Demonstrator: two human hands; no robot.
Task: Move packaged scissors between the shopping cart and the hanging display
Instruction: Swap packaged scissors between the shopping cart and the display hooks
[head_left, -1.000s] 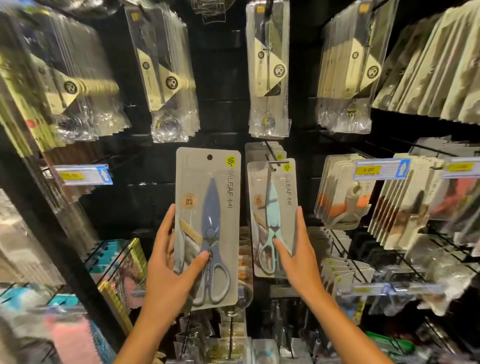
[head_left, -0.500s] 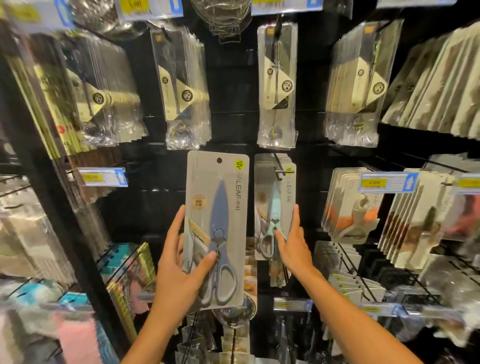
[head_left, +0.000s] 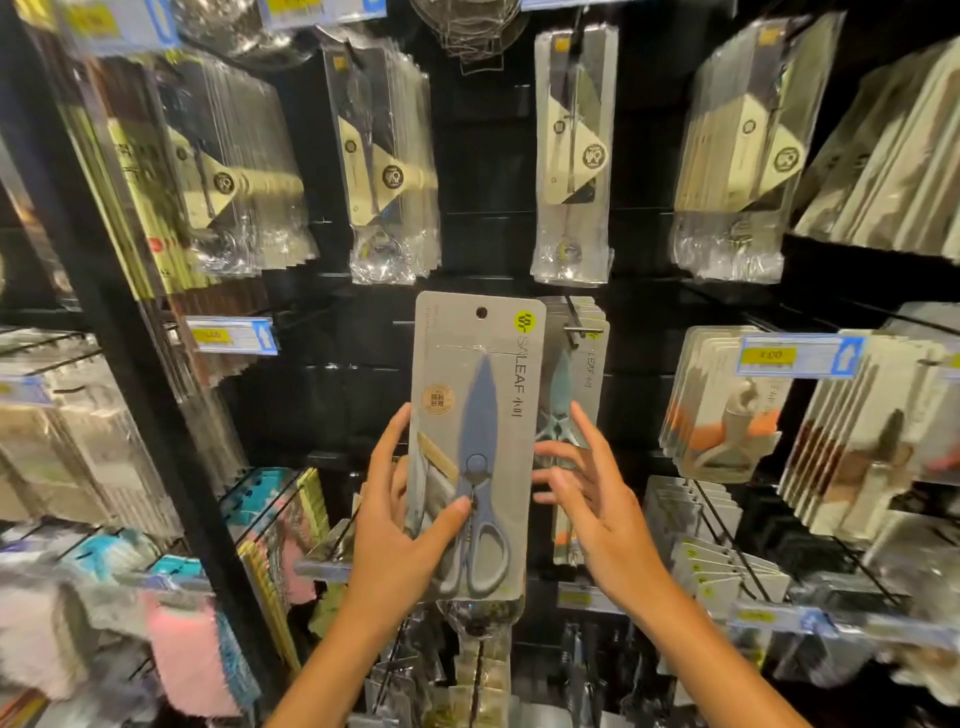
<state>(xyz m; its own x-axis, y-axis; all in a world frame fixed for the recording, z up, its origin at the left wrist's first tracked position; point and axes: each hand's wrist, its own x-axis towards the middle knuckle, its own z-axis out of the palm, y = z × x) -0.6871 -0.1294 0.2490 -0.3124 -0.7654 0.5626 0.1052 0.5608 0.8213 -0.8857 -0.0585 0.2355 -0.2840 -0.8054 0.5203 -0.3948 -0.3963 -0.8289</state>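
Gripping one packaged pair of blue scissors (head_left: 475, 447) low on its grey card, the left hand (head_left: 400, 525) has its thumb across the front near the handles and its fingers curled round the left edge and behind. The pack stands upright in front of the black display wall, its punched hanging hole at the top free of any hook.

Just to its right, the right hand (head_left: 597, 499) hovers with fingers spread and straight, holding nothing; its fingertips lie close to the card's right edge, and whether they touch it cannot be told.

Behind that hand a stack of matching scissor packs (head_left: 576, 384) hangs on one hook (head_left: 579, 325); only the front card shows a pale teal pair, and the number behind is too layered to count. The held pack covers the left part of this stack.

Above, four bunches of clear-bagged utensils (head_left: 387, 171) hang in a row. To the right hang carded kitchen tools (head_left: 727, 410) behind a blue and yellow price tag (head_left: 797, 356); a second such tag (head_left: 228, 335) sits at the left. Lower left, pink and teal cloths (head_left: 192, 623) hang beside a black upright post (head_left: 130, 312). More small packs crowd the hooks below both forearms, blurred.
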